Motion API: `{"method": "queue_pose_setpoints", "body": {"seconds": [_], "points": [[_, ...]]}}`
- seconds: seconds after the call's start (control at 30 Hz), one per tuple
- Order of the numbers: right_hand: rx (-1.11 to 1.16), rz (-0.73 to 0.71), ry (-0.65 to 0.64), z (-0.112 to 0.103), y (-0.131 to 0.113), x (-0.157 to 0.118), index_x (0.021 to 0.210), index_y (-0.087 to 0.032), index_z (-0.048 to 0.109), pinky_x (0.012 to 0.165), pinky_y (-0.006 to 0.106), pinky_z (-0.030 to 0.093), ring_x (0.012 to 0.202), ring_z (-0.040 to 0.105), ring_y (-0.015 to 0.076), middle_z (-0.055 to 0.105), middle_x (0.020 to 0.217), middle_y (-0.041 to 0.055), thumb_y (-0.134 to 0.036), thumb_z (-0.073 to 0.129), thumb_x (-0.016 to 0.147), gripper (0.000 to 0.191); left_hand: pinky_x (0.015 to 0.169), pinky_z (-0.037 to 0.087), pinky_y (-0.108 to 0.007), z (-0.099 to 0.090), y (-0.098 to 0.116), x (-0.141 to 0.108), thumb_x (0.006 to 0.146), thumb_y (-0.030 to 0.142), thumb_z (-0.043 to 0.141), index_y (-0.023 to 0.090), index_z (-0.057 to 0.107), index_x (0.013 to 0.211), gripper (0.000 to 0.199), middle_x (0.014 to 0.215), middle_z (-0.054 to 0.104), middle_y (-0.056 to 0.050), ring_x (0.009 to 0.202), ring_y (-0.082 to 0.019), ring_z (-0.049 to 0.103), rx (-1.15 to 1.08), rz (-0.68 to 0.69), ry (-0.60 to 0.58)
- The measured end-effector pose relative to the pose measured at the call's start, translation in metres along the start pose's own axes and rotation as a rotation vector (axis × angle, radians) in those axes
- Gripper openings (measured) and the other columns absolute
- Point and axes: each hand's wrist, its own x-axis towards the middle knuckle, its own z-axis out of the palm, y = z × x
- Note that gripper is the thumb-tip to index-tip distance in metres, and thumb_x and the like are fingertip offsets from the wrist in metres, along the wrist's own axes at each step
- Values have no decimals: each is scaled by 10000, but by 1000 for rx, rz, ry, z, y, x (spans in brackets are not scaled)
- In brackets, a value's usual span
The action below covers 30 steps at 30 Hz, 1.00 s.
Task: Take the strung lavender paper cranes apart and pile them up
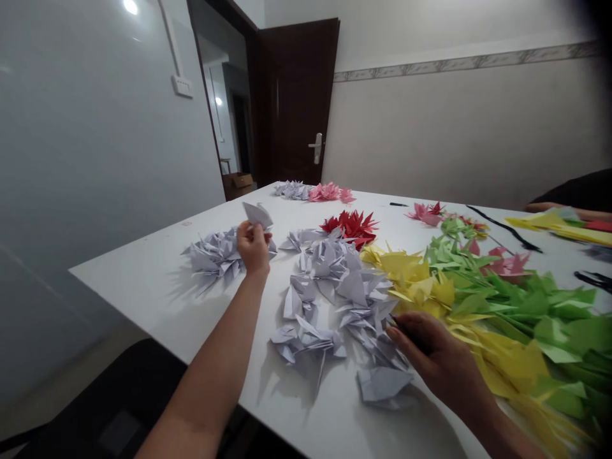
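Observation:
My left hand (253,247) is raised above the white table and pinches a folded pale lilac paper piece (257,215) between its fingers. Just behind it lies a spiky cluster of folded lilac paper (215,257). My right hand (435,347) grips a dark slim object (405,330), mostly hidden by the fingers, so I cannot tell what it is. That hand sits low between a spread of folded lilac paper pieces (335,287) and a heap of yellow and green paper strips (502,325).
The white table (143,280) holds a red paper flower (351,228), pink paper flowers (325,192) and black strips (507,229) near its far side. A co-worker's hand (545,207) rests at the right edge. A dark chair (105,401) stands at the near left, and a wall bounds the table's left side.

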Motion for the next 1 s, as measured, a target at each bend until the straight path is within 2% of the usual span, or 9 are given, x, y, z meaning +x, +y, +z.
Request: {"method": "queue_pose_setpoints", "body": {"seconds": [0.07, 0.17, 0.3, 0.47, 0.53, 0.63, 0.8, 0.9, 1.0], "points": [[12, 5, -4, 0, 1, 0, 899, -203, 587, 554, 269, 518, 607, 637, 168, 676, 746, 35, -445, 597, 784, 268, 460, 413, -147, -6, 2, 11, 766, 215, 583, 211, 431, 976, 259, 648, 559, 72, 449, -52, 554, -80, -10, 157], [16, -3, 6, 0, 1, 1, 881, -202, 591, 549, 266, 519, 599, 634, 165, 670, 728, 32, -444, 602, 780, 262, 477, 416, -141, -14, 5, 22, 794, 192, 546, 218, 372, 953, 237, 709, 579, 57, 482, -44, 563, -184, -173, 309], [9, -15, 19, -1, 1, 1, 865, -201, 597, 545, 264, 520, 591, 631, 164, 668, 715, 30, -445, 607, 776, 260, 481, 412, -142, -18, 4, 27, 805, 196, 506, 201, 377, 842, 135, 732, 570, 39, 522, -50, 588, -199, -257, 287], [19, -7, 1, -2, -1, 1, 868, -199, 591, 526, 254, 512, 576, 630, 158, 671, 710, 26, -431, 603, 784, 247, 445, 369, -138, -11, -1, 18, 704, 150, 567, 214, 421, 904, 256, 706, 556, 62, 493, -53, 564, -110, -206, 208], [13, -19, 0, -3, -3, 2, 866, -199, 588, 516, 248, 504, 566, 623, 153, 666, 697, 22, -420, 599, 789, 235, 436, 350, -145, -8, -1, 9, 691, 197, 575, 199, 472, 905, 237, 668, 543, 60, 463, -47, 519, 44, -162, -22], [-6, -33, 0, -5, -7, 4, 855, -195, 586, 506, 245, 492, 543, 610, 146, 657, 678, 18, -410, 595, 792, 225, 478, 383, -187, -7, 2, -5, 618, 276, 651, 159, 571, 805, 235, 630, 559, 33, 495, -75, 512, 322, -149, -550], [-21, -20, -19, -6, -9, 4, 851, -192, 582, 518, 248, 482, 559, 606, 146, 654, 695, 20, -400, 585, 801, 214, 633, 424, -243, -13, 8, -15, 574, 298, 688, 163, 675, 764, 233, 796, 655, -22, 698, -145, 569, 824, -111, -1251], [-3, -12, -34, -5, -9, 4, 866, -190, 582, 561, 250, 491, 603, 615, 149, 657, 727, 24, -390, 584, 806, 209, 663, 427, -254, -13, 8, -15, 597, 275, 647, 171, 686, 812, 242, 807, 674, -22, 723, -158, 580, 927, -124, -1379], [1, -13, -44, -5, -10, 4, 866, -188, 583, 575, 250, 491, 616, 613, 148, 655, 734, 24, -388, 577, 812, 207, 638, 427, -254, -13, 6, -16, 585, 231, 607, 156, 678, 736, 183, 726, 671, -20, 677, -157, 581, 945, -175, -1387]]}}
